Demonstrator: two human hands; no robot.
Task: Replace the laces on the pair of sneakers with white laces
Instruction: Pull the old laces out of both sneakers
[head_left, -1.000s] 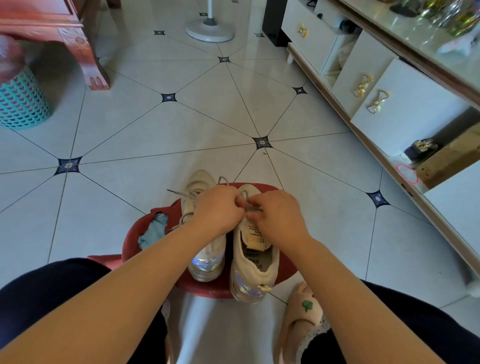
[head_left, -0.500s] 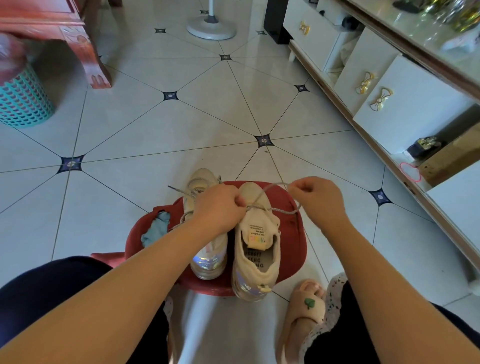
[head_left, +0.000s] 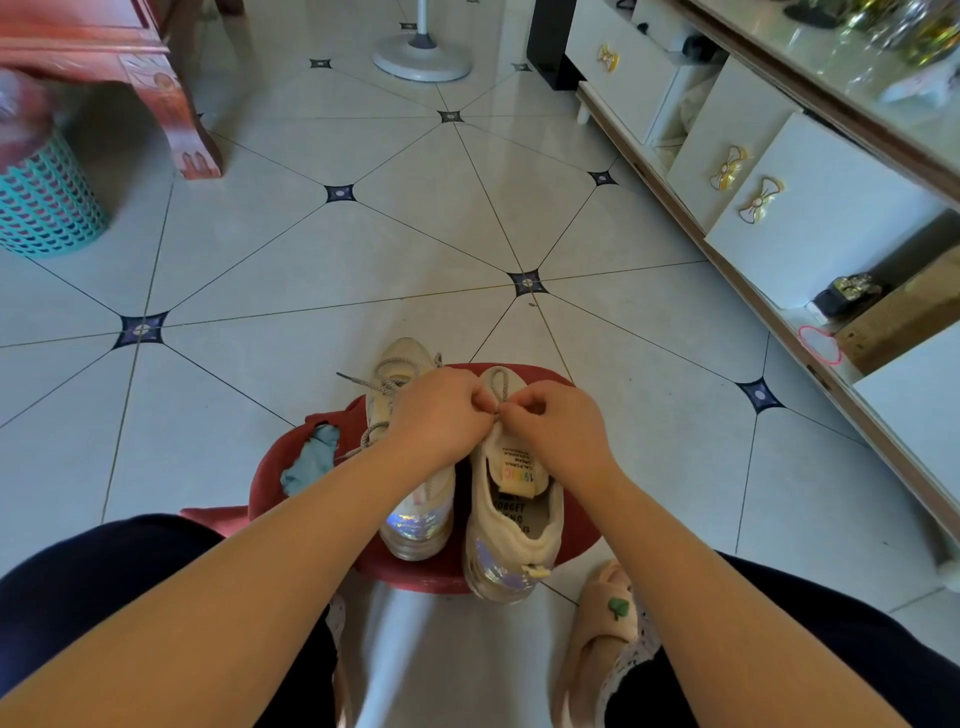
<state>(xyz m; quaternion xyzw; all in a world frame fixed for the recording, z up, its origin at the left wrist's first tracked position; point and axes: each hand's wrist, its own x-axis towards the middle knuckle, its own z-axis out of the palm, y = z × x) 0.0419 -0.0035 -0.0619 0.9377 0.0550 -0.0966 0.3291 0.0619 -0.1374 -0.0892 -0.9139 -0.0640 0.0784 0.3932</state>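
Observation:
Two cream sneakers stand side by side on a red stool (head_left: 576, 525), heels toward me. The right sneaker (head_left: 511, 514) has its tongue label showing, and a grey speckled lace (head_left: 497, 383) loops over its front. My left hand (head_left: 439, 418) and my right hand (head_left: 558, 423) meet over its upper eyelets, fingers curled, both pinching that lace. The left sneaker (head_left: 410, 499) is still threaded with a grey speckled lace (head_left: 382, 387), its loose end lying to the left. My left forearm covers part of it.
A pale blue cloth (head_left: 311, 460) lies on the stool's left side. My slippered foot (head_left: 602, 623) is by the stool. A white cabinet (head_left: 810, 218) runs along the right, a teal basket (head_left: 44, 202) and a red wooden leg (head_left: 187, 130) at left, a fan base (head_left: 422, 52) beyond.
My right hand, which had pulled the lace out to the right half a second ago, has come back to the shoe's eyelets beside my left hand. The left hand barely moved.

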